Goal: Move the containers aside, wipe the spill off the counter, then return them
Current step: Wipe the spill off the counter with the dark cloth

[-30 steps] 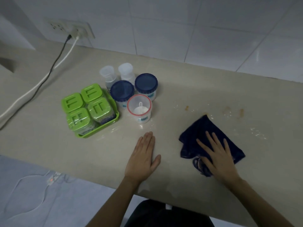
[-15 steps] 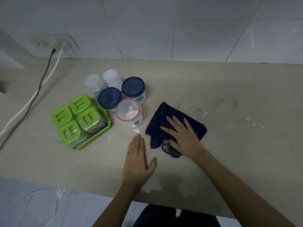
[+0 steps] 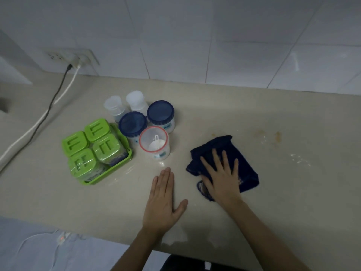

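Note:
A dark blue cloth (image 3: 246, 167) lies flat on the beige counter (image 3: 273, 202). My right hand (image 3: 220, 177) presses on it with fingers spread. My left hand (image 3: 164, 200) rests palm down on the counter, holding nothing. To the left stand the containers: a green tray (image 3: 115, 170) with several green-lidded jars (image 3: 106, 148), two blue-lidded jars (image 3: 132, 124), an open red-rimmed jar (image 3: 154, 144) with a white scoop, and two translucent white bottles (image 3: 114, 106). Brown stains (image 3: 277, 134) and white specks (image 3: 298, 158) mark the counter right of the cloth.
A wall socket (image 3: 72, 57) at the back left feeds a black cable (image 3: 48, 108) and a white cable (image 3: 29, 132) that run across the counter's left part. White tiled wall stands behind. The counter's front edge lies just below my wrists.
My right hand has slid the cloth back to the right, away from the red-rimmed jar. My left hand has stayed flat in place.

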A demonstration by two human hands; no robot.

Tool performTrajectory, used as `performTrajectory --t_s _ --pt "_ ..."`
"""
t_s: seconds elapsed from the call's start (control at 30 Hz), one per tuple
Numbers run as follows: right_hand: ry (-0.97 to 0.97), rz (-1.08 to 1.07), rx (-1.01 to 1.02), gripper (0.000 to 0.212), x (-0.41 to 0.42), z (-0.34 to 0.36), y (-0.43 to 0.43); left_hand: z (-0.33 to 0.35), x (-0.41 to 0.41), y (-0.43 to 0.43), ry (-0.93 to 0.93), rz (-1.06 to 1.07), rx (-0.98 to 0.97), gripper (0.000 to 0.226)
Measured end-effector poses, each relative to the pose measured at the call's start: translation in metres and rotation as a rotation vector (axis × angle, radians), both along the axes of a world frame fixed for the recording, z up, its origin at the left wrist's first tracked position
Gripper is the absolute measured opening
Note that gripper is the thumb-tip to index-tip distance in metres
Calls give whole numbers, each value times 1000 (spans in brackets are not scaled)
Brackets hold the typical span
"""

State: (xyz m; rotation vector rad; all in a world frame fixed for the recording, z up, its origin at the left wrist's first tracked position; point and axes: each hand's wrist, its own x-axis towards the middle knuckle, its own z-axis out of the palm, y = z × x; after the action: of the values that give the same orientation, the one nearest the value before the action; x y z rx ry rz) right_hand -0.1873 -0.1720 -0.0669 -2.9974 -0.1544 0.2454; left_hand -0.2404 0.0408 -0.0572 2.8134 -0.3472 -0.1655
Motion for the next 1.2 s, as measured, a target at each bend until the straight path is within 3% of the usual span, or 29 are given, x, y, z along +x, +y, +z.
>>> performTrajectory --t_s 0.13,0.23,0.4,0.5,0.6,0.67,0.8,0.93,1.0,1.13,1.2 --pt "-44 63 37 62 -2 -2 -22 6 17 -27 -18 -106 -58 75" --pt "-30 -57 21 67 -8 2 -71 6 47 -51 -65 -152 -89 76" --pt "18 -219 -72 71 -12 11 -134 -6 74 -60 -59 -52 -103 76" --pt "-7 -95 -54 64 14 8 -101 -9 77 -60 -87 -2 -151 78" --pt "-40 238 -38 57 54 0 -47 -14 77 -61 -88 25 -164 80" --pt "-51 294 -9 57 78 -4 -22 -14 76 -60 -71 40 -173 83" --pt "-40 208 69 57 95 -3 -53 -13 76 -60 -51 46 -133 84" --pt "-53 -132 76 59 72 0 -138 -16 78 -60 -45 30 -114 80" --pt "-43 -279 38 63 64 1 -127 -14 79 -62 -39 33 -118 80" --pt "-55 -95 13 59 69 -1 -52 -6 78 -63 -18 46 -107 82" --pt "-63 -21 29 56 73 -3 -56 -6 78 -64 -8 36 -84 82"
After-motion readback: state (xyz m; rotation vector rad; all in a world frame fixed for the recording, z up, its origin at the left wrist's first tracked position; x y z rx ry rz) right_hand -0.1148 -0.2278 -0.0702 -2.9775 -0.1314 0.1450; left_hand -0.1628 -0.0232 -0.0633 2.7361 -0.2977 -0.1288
